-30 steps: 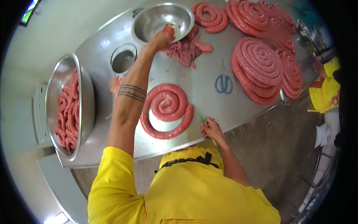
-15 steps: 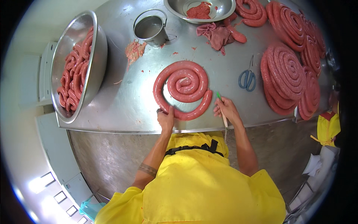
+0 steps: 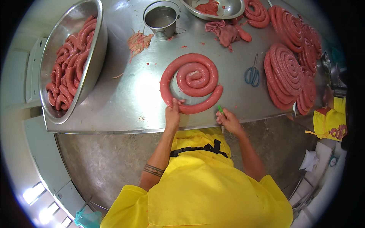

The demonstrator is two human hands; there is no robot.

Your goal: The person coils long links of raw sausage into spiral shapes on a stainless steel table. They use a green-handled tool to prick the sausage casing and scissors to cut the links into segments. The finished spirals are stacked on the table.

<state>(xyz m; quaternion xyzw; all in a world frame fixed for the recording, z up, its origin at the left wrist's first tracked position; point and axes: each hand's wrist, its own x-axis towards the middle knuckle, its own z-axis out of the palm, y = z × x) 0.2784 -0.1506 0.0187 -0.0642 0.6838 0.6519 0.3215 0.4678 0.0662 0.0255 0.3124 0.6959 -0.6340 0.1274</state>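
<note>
A long pink raw sausage [image 3: 167,72] lies in a flat spiral on the metal table, its outer end at the right. My left hand [image 3: 172,116] is closed on the coil's lower left edge, with thumb and fingertips against the sausage. Just below the sausage's outer end is my right hand [image 3: 230,122], closed round a small tool with a green tip [image 3: 220,109]. My fingers hide most of that tool. The right hand stays apart from the sausage.
A large steel basin [image 3: 99,49] of sausages stands at the left. A steel bucket [image 3: 164,31], meat scraps [image 3: 139,42], a pink cloth [image 3: 228,35] and a bowl [image 3: 213,17] sit farther back. Blue-handled scissors [image 3: 252,76] lie near stacked sausage coils [image 3: 283,78]. Another yellow-clothed person [image 3: 330,123] is at right.
The view has shifted slightly. My left hand has moved up onto the sausage's edge. My right hand has turned and closed more around the green-tipped tool, whose pale shaft showed before.
</note>
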